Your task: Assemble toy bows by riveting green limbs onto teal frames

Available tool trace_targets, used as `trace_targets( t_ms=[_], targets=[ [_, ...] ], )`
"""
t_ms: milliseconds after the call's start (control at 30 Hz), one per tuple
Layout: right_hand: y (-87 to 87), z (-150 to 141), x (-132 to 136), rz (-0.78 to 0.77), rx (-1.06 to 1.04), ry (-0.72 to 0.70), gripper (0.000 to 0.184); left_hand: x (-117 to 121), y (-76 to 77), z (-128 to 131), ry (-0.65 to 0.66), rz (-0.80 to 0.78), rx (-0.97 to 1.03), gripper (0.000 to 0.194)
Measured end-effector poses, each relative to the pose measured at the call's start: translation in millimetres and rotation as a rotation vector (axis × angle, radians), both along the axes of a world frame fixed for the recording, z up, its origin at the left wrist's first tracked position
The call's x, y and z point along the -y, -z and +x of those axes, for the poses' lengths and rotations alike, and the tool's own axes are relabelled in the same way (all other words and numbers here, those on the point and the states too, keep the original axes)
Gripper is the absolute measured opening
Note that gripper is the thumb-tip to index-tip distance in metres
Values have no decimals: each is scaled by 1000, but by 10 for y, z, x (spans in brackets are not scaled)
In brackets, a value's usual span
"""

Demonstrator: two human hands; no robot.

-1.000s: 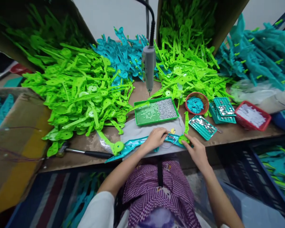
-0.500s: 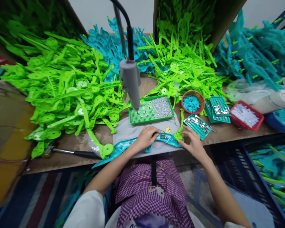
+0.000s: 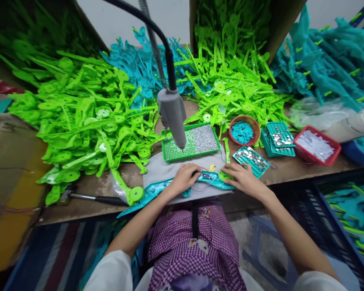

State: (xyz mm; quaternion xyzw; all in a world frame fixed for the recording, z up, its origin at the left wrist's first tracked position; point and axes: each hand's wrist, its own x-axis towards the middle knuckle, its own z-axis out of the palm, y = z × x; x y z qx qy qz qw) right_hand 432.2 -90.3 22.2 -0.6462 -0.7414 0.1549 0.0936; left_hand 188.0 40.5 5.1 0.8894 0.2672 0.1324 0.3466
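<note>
A long turquoise plastic shell point(image 3: 157, 188) lies on the grey cloth in front of me, with thin wires along its middle. My left hand point(image 3: 183, 177) is closed around its centre, fingertips curled at its upper edge. A lime-green plastic arm with a round end point(image 3: 227, 150) stretches away from the shell's right end. My right hand point(image 3: 242, 178) has its fingers and thumb on that round end and partly hides it. Above the cloth hangs a grey electric screwdriver point(image 3: 173, 117), touched by neither hand.
A green tray point(image 3: 177, 154) holds small screws. Farther right are a basket of turquoise pieces point(image 3: 244, 132), trays of metal discs point(image 3: 251, 159) and a red basket of white pieces point(image 3: 315, 146). Green parts point(image 3: 87, 109) are heaped at left. A hammer point(image 3: 94, 199) lies near the front edge.
My right hand has moved slightly left and its fingers have come down over the green round end. My left hand keeps its hold on the shell. The hanging screwdriver appears lower and farther right.
</note>
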Motion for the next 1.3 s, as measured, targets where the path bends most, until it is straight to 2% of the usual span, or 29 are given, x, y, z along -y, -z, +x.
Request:
trace_targets(
  t_ms=[133, 200, 300, 367, 400, 467, 633, 667, 733, 800, 867, 933, 1000, 1100, 1167, 1233, 1300],
  targets=[
    [21, -71, 132, 86, -107, 128, 43, -16, -3, -13, -12, -54, 76, 11],
    [-93, -182, 107, 201, -273, 277, 40, -27, 0, -22, -60, -95, 155, 13],
    [-357, -361, -111, 484, -549, 576, 33, -28, 2, -26, -120, -139, 231, 15],
    [-475, -396, -278, 643, -604, 721, 32, -15, -1, -26, -109, -136, 227, 15],
    [-484, -371, -330, 673, -585, 749, 31, -7, -3, -27, -99, -120, 212, 14],
    [-377, -243, -339, 638, -459, 745, 28, 6, 0, -30, -90, -78, 173, 13],
    [217, 220, -33, 332, 32, 689, 25, 6, -4, -1, -75, -91, 184, 13],
    [272, 274, 20, 290, 83, 689, 25, 9, -19, 8, -76, -96, 201, 13],
    [251, 292, 78, 278, 127, 719, 27, 24, -74, 24, -89, -71, 230, 13],
    [99, 195, 72, 340, 76, 734, 31, 56, -157, 45, -90, -2, 242, 13],
    [-75, 36, 19, 377, -78, 647, 36, 99, -248, 92, -54, 73, 240, 13],
    [-154, -104, -51, 334, -232, 535, 38, 141, -314, 176, -4, 108, 207, 13],
    [-88, -172, -99, 257, -297, 553, 39, 172, -328, 278, 28, 93, 141, 13],
    [177, -166, -78, 176, -313, 674, 38, 190, -253, 378, 52, 10, 32, 12],
    [330, -156, -2, 140, -332, 676, 37, 194, -179, 372, 54, -41, -2, 11],
    [385, -173, 95, 111, -346, 668, 36, 202, -130, 320, 45, -63, -4, 11],
    [326, -218, 181, 94, -351, 681, 35, 217, -130, 263, 34, -61, 15, 11]
  ],
)
